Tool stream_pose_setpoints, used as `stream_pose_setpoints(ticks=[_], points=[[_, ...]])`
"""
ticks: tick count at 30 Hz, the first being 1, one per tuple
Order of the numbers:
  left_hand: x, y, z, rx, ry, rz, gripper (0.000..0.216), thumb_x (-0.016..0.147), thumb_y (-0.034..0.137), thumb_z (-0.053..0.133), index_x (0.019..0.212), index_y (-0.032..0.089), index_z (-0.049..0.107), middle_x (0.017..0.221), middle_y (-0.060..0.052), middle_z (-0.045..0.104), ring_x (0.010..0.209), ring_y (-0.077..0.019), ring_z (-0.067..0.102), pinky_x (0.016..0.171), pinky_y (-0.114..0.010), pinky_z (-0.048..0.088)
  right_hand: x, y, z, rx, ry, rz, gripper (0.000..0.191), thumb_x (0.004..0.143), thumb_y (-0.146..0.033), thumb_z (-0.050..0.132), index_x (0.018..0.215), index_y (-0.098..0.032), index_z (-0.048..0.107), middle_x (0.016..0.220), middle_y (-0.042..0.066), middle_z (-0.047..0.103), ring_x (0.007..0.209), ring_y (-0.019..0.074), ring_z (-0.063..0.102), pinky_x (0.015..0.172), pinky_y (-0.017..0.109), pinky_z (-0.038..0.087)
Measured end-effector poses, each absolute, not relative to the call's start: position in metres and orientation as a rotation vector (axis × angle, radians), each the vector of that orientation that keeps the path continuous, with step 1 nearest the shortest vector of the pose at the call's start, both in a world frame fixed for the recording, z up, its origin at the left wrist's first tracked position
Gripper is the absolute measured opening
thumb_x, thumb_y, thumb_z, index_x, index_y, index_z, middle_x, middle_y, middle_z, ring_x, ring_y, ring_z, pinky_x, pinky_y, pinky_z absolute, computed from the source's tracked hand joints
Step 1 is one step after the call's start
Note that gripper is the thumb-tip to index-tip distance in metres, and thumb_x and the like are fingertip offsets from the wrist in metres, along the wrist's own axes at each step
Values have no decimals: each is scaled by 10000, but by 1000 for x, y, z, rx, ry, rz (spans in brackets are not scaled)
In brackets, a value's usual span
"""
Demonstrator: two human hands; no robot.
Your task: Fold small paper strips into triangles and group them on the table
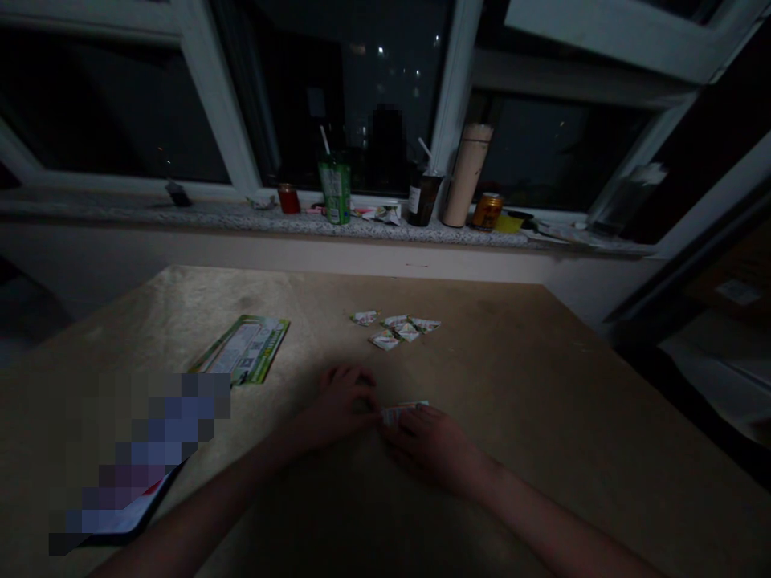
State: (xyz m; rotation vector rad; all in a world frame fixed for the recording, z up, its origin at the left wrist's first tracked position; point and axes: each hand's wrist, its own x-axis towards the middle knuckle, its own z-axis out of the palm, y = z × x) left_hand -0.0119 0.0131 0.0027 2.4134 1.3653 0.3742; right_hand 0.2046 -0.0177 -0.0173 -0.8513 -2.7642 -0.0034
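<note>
A small printed paper slip (394, 414) lies low over the brown tabletop, in front of me. My right hand (430, 445) has its fingers bent over the slip and hides most of it. Just left of that, my left hand (344, 405) is held with its fingers apart and curved, its thumb tip at the slip's left end. Whether the thumb presses on it is too dark to tell. Beyond both hands sit several small folded paper pieces (405, 331), white with green and red print, one (365, 318) a little apart from the others.
A green and white printed packet (256, 349) lies left of my hands. Nearer me is a tablet-like device (129, 514) with a blurred-out screen. On the window sill (373, 230) stand a green cup (336, 189), a dark cup (423, 197), a tall flask (468, 177) and a can (487, 212).
</note>
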Motion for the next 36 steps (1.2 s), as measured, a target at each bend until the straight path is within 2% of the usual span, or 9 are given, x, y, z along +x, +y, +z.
stream_pose_setpoints(ticks=[5,7,9,11,15,20,25,30,36], points=[[-4,-2,12,2553,1436,386,186,924,212,465,990,190,637,1039,-40,621,983,-201,537,901,-366,357,205,-18,-18,-846,-2741,26,216,936,-300,441,1069,-218,589,894,42,632,801,165,574,725,298,382],[4,-18,16,2648,1551,279,237,927,167,411,996,159,638,1001,-76,643,921,-234,563,840,-395,394,205,-16,-20,-840,-2723,36,210,932,-295,446,1058,-215,594,879,42,631,776,163,566,693,291,377],[15,-39,18,2698,1602,176,235,912,188,428,956,153,656,954,-92,664,865,-258,585,794,-421,416,205,-15,-22,-832,-2714,62,192,920,-293,468,1022,-209,607,864,46,628,761,161,557,672,284,370],[24,-60,14,2748,1600,154,263,905,189,422,1004,164,664,992,-102,676,874,-260,600,805,-424,422,206,-13,-22,-824,-2707,99,173,908,-291,488,976,-202,621,850,48,623,758,161,551,663,278,367],[31,-85,-4,2861,1622,277,426,853,346,486,1157,80,621,1209,-182,607,1059,-323,567,922,-460,385,206,-12,-20,-828,-2689,200,176,900,-262,498,1000,-205,631,875,52,620,787,161,553,676,272,378],[22,-89,-23,2975,1554,353,560,833,431,494,1239,49,555,1277,-212,552,1140,-340,529,967,-461,359,207,-12,-19,-818,-2671,268,200,902,-253,494,1049,-211,623,913,58,618,808,161,548,707,270,390],[18,-87,-25,2932,1607,413,604,809,483,518,1273,96,519,1273,-175,568,1120,-329,550,943,-446,400,206,-12,-20,-820,-2695,186,181,902,-254,496,1010,-197,629,881,69,617,793,169,549,688,276,388],[21,-83,-19,2955,1581,439,543,804,455,523,1196,83,573,1193,-190,618,1075,-334,580,931,-456,414,202,-13,-22,-859,-2738,107,179,919,-273,467,973,-192,618,872,64,622,794,169,552,691,281,382],[21,-87,-22,2973,1575,437,618,814,522,494,1244,82,550,1262,-188,572,1118,-329,550,960,-437,383,203,-12,-24,-838,-2729,119,167,918,-273,473,985,-207,610,898,50,622,827,164,550,722,282,372]])
